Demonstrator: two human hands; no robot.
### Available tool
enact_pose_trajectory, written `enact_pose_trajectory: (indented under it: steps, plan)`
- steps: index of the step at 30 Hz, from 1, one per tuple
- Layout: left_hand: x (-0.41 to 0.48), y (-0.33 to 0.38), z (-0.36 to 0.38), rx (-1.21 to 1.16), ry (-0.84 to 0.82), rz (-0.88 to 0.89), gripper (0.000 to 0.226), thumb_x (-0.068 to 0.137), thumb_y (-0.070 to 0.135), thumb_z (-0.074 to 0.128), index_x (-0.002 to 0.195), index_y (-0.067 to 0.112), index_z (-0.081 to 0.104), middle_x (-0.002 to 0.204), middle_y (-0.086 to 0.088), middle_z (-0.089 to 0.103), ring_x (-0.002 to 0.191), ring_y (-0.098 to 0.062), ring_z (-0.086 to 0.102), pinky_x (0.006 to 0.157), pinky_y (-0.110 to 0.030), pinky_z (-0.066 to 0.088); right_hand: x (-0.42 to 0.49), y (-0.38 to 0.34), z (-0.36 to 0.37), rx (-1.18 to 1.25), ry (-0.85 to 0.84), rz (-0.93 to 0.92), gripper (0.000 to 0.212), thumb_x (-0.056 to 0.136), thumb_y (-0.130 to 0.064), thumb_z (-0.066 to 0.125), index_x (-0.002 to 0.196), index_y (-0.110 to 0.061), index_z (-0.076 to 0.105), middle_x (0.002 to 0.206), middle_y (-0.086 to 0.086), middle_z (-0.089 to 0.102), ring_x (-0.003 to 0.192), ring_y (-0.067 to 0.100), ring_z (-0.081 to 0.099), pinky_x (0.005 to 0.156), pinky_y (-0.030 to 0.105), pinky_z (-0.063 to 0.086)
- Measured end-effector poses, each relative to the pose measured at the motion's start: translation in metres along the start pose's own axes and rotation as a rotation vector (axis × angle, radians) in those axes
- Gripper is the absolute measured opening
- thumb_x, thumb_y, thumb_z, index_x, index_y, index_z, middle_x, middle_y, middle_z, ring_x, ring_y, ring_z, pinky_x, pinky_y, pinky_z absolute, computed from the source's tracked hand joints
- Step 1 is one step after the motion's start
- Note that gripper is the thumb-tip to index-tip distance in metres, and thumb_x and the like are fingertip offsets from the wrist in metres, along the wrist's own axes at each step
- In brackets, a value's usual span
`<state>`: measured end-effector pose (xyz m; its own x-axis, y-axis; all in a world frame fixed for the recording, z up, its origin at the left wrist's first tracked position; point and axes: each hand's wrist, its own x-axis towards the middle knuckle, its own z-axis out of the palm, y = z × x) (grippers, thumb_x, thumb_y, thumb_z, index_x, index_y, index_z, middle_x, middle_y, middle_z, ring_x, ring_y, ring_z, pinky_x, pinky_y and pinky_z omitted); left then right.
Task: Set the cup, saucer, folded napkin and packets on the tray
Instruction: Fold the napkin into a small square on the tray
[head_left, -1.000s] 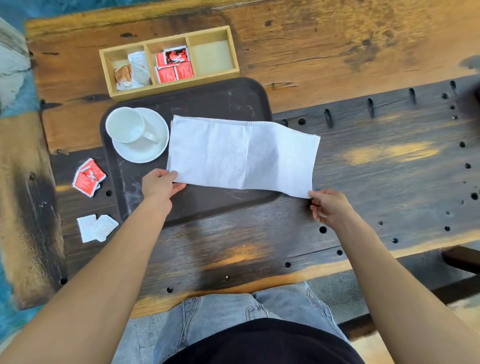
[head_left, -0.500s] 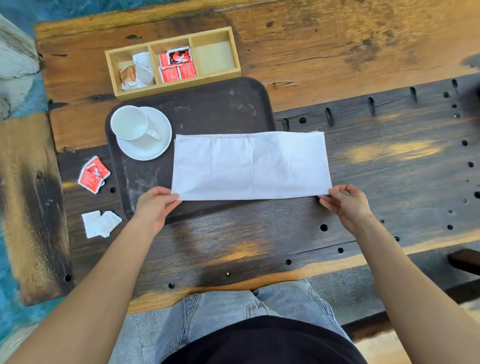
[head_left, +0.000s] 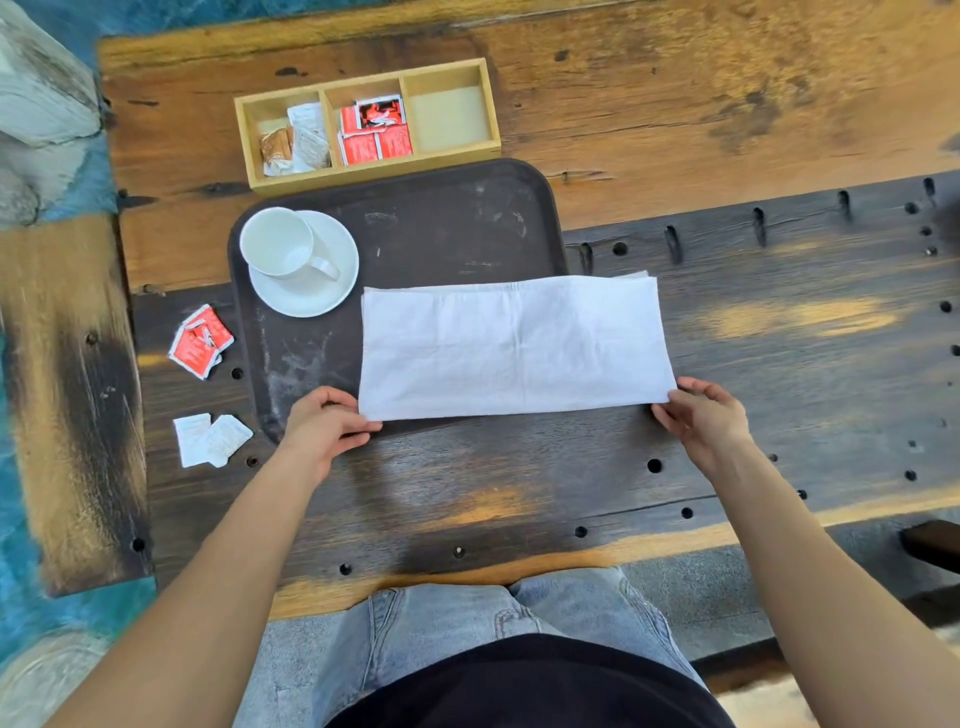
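Both hands pinched the white napkin's near corners, left hand and right hand; it lay half across the dark tray, cup on saucer at the tray's left.

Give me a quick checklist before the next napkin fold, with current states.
1. Both near corners held: ok, left hand and right hand each pinch one.
2. Napkin flat: ok, lying as a long strip.
3. Napkin fully on tray: not ok, its right part lies on the table.
4. Cup on saucer, clear of the napkin: ok.
5. Packets on tray: not ok, red packets and white packets lie left of it.
6. Far layers aligned: cannot tell.
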<state>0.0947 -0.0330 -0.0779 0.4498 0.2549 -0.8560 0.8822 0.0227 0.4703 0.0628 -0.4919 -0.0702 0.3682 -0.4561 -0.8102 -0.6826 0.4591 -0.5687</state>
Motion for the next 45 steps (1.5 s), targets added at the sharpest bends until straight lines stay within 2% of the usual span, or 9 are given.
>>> enact_pose_trajectory:
  steps: [5, 9, 13, 18, 24, 31, 38, 41, 45]
  plan:
    - [0.008, 0.01, 0.006, 0.309, 0.055, 0.061, 0.019, 0.086, 0.01, 0.07, 0.102, 0.016, 0.063, 0.098, -0.015, 0.074, 0.065, -0.025, 0.074, 0.054, -0.031, 0.055, 0.002, -0.004, 0.002, -0.082, 0.003, 0.013, 0.016, 0.097, 0.004, 0.059, 0.108, -0.008, 0.061, 0.1, 0.012, 0.069, 0.082, 0.019, 0.068, 0.073, 0.03, 0.061]
    - [0.02, 0.03, 0.02, 0.46, 0.151, 0.238, 0.012, 0.087, 0.023, 0.071, 0.096, 0.021, 0.064, 0.099, -0.008, 0.074, 0.084, -0.025, 0.072, 0.078, -0.039, 0.06, 0.007, -0.008, 0.003, -0.14, 0.002, -0.033, 0.018, 0.097, 0.001, 0.062, 0.112, -0.008, 0.06, 0.108, 0.012, 0.067, 0.082, 0.016, 0.065, 0.081, 0.03, 0.059]
    - [0.03, 0.058, 0.044, 0.564, 0.223, 0.498, 0.025, 0.089, 0.018, 0.069, 0.113, 0.016, 0.063, 0.094, -0.005, 0.071, 0.097, -0.028, 0.068, 0.086, -0.034, 0.051, 0.012, -0.009, 0.002, -0.232, -0.011, -0.067, 0.017, 0.096, 0.001, 0.062, 0.109, -0.012, 0.062, 0.108, 0.011, 0.067, 0.079, 0.015, 0.063, 0.084, 0.03, 0.058]
    - [0.043, 0.086, 0.069, 0.567, 0.227, 0.499, 0.051, 0.096, 0.014, 0.061, 0.145, 0.025, 0.05, 0.121, -0.016, 0.069, 0.112, -0.04, 0.066, 0.099, -0.051, 0.054, 0.018, -0.01, -0.002, -0.282, -0.03, -0.087, 0.019, 0.097, 0.002, 0.061, 0.112, -0.01, 0.061, 0.103, 0.01, 0.067, 0.079, 0.017, 0.063, 0.083, 0.029, 0.057]
    - [0.05, 0.091, 0.081, 0.775, 0.395, 0.601, 0.009, 0.095, 0.014, 0.053, 0.101, 0.017, 0.059, 0.098, -0.009, 0.068, 0.095, -0.036, 0.062, 0.071, -0.041, 0.046, 0.025, -0.014, -0.009, -0.315, -0.023, -0.108, 0.015, 0.095, 0.0, 0.065, 0.099, -0.014, 0.065, 0.101, 0.01, 0.068, 0.082, 0.017, 0.065, 0.08, 0.028, 0.056]
    - [0.043, 0.085, 0.075, 0.823, 0.494, 0.539, 0.007, 0.092, 0.017, 0.061, 0.095, 0.017, 0.068, 0.11, -0.01, 0.064, 0.099, -0.037, 0.063, 0.079, -0.045, 0.051, 0.032, -0.012, -0.012, -0.35, 0.045, -0.175, 0.012, 0.091, -0.002, 0.071, 0.095, -0.013, 0.067, 0.103, 0.012, 0.07, 0.084, 0.016, 0.069, 0.065, 0.016, 0.059]
    - [0.035, 0.084, 0.072, 0.84, 0.444, 0.433, 0.031, 0.086, 0.011, 0.059, 0.115, 0.021, 0.057, 0.114, -0.011, 0.068, 0.107, -0.04, 0.063, 0.084, -0.046, 0.052, 0.031, -0.013, -0.005, -0.351, 0.066, -0.178, 0.011, 0.092, -0.005, 0.07, 0.097, -0.014, 0.067, 0.102, 0.01, 0.068, 0.087, 0.016, 0.067, 0.068, 0.019, 0.057]
    - [0.024, 0.089, 0.083, 0.935, 0.438, 0.666, 0.034, 0.087, 0.009, 0.061, 0.12, 0.017, 0.056, 0.117, -0.01, 0.062, 0.105, -0.038, 0.062, 0.082, -0.048, 0.051, 0.029, -0.012, -0.004, -0.334, 0.055, -0.175, 0.011, 0.092, -0.006, 0.071, 0.097, -0.015, 0.067, 0.108, 0.012, 0.068, 0.092, 0.019, 0.067, 0.074, 0.023, 0.056]
    - [0.005, 0.113, 0.143, 0.982, 0.073, 1.03, 0.02, 0.089, 0.004, 0.06, 0.107, 0.011, 0.064, 0.106, -0.009, 0.059, 0.095, -0.031, 0.061, 0.078, -0.048, 0.054, 0.027, -0.011, -0.005, -0.307, 0.045, -0.195, 0.012, 0.092, -0.007, 0.07, 0.101, -0.015, 0.069, 0.109, 0.012, 0.069, 0.092, 0.016, 0.067, 0.073, 0.022, 0.056]
